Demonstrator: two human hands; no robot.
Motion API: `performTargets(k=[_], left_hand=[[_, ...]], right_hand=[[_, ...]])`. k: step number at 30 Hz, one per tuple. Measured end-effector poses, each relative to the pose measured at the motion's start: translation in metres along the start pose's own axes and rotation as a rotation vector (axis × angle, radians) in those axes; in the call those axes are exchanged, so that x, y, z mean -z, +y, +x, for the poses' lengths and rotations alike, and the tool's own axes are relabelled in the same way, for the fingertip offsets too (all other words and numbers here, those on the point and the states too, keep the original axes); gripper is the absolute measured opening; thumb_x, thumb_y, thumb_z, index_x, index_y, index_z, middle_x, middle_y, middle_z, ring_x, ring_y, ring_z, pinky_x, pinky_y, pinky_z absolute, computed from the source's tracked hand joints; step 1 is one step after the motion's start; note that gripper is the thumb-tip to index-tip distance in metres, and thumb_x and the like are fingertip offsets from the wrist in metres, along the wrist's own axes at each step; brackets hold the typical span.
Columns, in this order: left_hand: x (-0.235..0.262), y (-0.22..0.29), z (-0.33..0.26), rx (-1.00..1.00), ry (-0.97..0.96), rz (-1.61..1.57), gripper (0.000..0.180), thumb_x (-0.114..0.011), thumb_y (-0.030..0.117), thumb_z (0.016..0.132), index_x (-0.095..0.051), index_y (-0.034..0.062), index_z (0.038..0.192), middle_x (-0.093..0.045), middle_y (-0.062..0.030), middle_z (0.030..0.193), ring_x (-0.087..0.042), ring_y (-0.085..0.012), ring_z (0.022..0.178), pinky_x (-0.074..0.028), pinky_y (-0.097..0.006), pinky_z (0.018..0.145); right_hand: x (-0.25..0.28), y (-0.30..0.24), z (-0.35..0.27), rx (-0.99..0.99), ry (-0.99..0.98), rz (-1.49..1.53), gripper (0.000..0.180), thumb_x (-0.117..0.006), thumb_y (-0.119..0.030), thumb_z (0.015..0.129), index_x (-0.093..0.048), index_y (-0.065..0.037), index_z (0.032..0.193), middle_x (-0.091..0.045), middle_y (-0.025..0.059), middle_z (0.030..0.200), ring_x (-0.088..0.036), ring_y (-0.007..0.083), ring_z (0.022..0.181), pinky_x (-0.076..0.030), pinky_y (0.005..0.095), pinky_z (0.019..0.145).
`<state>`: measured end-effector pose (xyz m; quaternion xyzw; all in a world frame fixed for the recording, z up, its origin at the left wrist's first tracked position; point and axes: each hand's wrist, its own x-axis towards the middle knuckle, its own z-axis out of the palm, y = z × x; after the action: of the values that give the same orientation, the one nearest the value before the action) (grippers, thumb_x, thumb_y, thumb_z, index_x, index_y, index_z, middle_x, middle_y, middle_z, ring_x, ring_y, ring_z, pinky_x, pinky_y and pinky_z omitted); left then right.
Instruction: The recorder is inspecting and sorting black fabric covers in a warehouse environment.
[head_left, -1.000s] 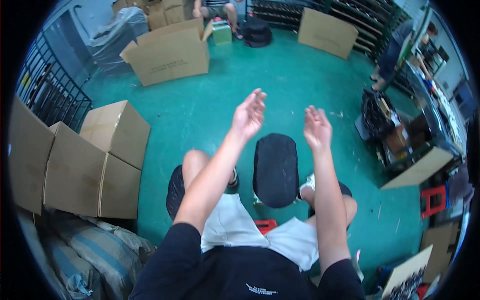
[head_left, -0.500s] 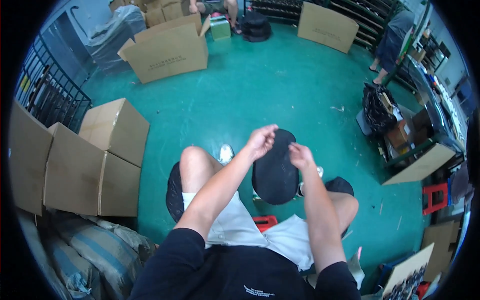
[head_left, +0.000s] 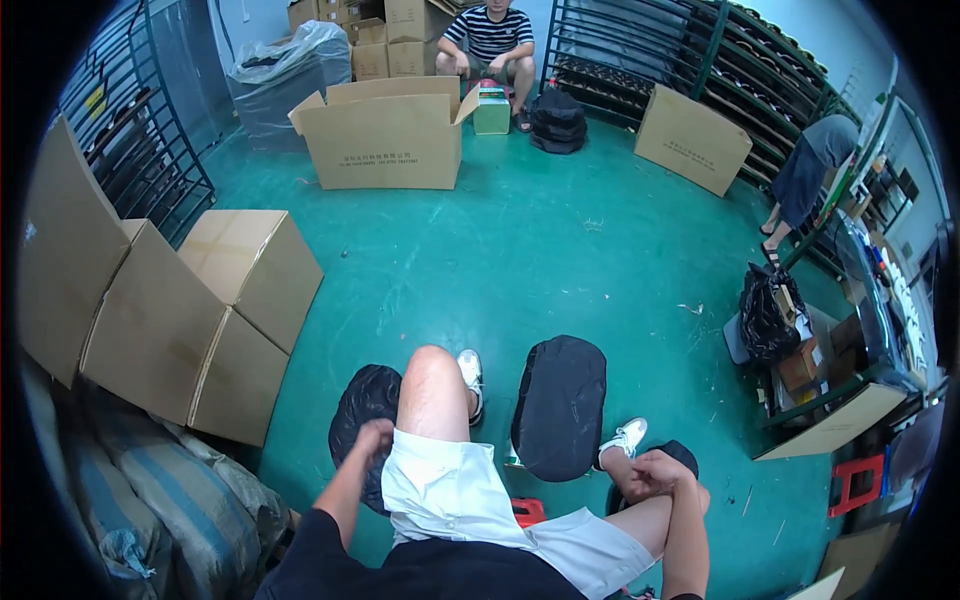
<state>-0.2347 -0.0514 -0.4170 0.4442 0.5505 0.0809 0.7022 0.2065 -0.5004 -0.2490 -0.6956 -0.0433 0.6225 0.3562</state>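
Between my feet stands a black cloth-covered oblong pad [head_left: 560,410] with rounded ends, resting on something mostly hidden beneath it. At my left side, my left hand [head_left: 374,438] is by a rumpled black bag-like bundle [head_left: 352,405]; its fingers are small and blurred against the black. My right hand [head_left: 657,472] hovers by my right knee, fingers curled together. Whatever it may hold is too small to make out. Beside it, partly covered by the hand and leg, is another black bundle [head_left: 682,456].
Cardboard boxes [head_left: 255,335] and striped woven sacks [head_left: 190,490] line my left. An open carton [head_left: 385,140] stands ahead, near a seated person [head_left: 487,50] and a black stack [head_left: 558,122]. To the right are a cluttered workbench [head_left: 850,390], red stool [head_left: 857,485] and another person [head_left: 815,175].
Both hands have left the space above the black pad and moved apart, left hand to the left bundle, right hand to my right knee. The view has tilted up.
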Motion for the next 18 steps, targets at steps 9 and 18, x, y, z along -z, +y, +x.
performTargets(k=[9,18], left_hand=[[-0.025,0.073,0.089,0.001,-0.272,-1.194,0.099,-0.056,0.05,0.093,0.012,0.0081,0.152,-0.047,-0.0244,0.139,-0.061,-0.0368,0.112,-0.059,-0.033,0.07],[-0.01,0.045,0.08,-0.326,0.22,0.538,0.069,-0.076,0.042,0.076,-0.053,-0.0009,0.124,-0.058,-0.0235,0.125,-0.06,-0.0368,0.11,-0.049,-0.043,0.093]], right_hand=[[-0.008,-0.099,0.162,0.023,-0.265,1.3,0.058,-0.042,-0.043,0.101,-0.038,0.008,0.13,-0.059,0.0328,0.117,-0.069,0.0339,0.076,-0.061,0.0297,0.059],[-0.071,-0.084,0.028,0.357,-0.091,-0.258,0.039,-0.059,-0.026,0.097,-0.052,0.0,0.124,-0.067,0.0136,0.107,-0.07,0.0233,0.08,-0.057,0.0313,0.068]])
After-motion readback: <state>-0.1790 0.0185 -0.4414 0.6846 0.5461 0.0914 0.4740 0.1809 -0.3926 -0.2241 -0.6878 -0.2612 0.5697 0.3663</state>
